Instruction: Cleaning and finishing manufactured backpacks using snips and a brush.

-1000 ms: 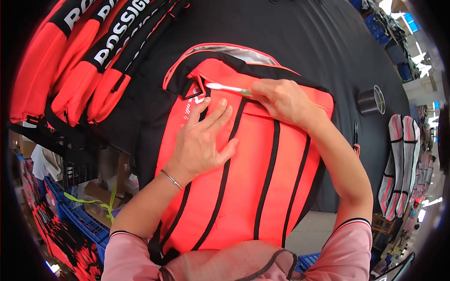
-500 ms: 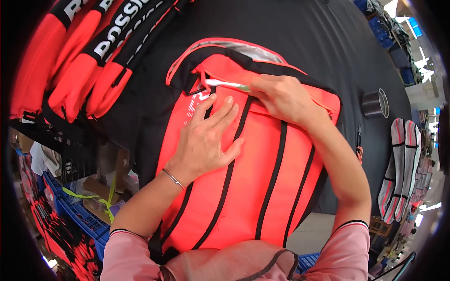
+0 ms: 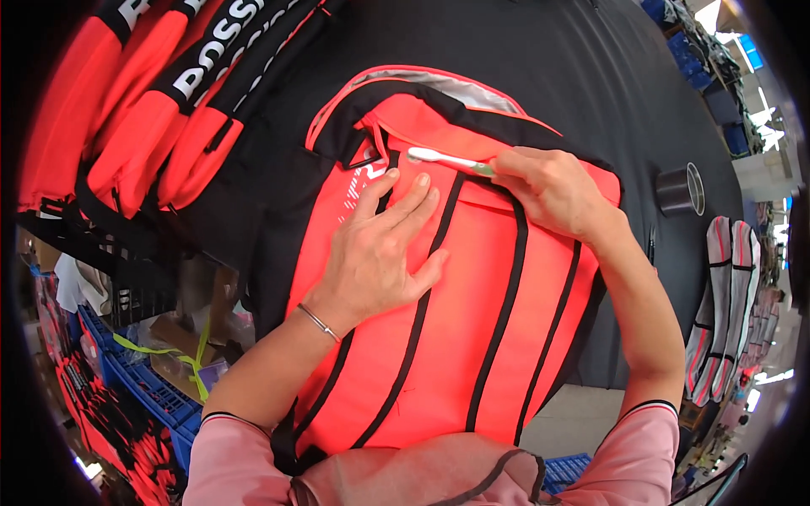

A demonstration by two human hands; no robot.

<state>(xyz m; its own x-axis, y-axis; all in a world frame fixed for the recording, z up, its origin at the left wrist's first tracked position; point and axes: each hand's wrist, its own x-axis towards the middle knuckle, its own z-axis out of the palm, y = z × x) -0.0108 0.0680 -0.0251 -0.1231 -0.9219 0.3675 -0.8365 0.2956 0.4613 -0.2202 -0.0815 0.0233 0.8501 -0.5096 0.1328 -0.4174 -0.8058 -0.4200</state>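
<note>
A bright red-orange bag [image 3: 456,312] with black straps lies across the table in front of me, its far end opened to a silvery lining [image 3: 472,91]. My right hand [image 3: 548,187] grips a white and green toothbrush [image 3: 451,161], its head pointing left over the bag's upper part. Flat on the bag, just left of the brush head, rests my left hand [image 3: 375,253] with fingers spread. Beyond its fingertips are a white print [image 3: 364,173] and a small black-trimmed opening with a red loop [image 3: 380,139].
Several red and black bags [image 3: 160,135] are stacked at the far left of the black-covered table [image 3: 591,76]. To the right stands a dark metal cup [image 3: 680,190]. Grey padded pieces [image 3: 719,304] hang at the right edge. A blue crate [image 3: 148,379] sits low on the left.
My right hand has drawn the toothbrush to the right, away from the small opening and red loop. My left hand stays pressed on the bag. The view has shifted slightly.
</note>
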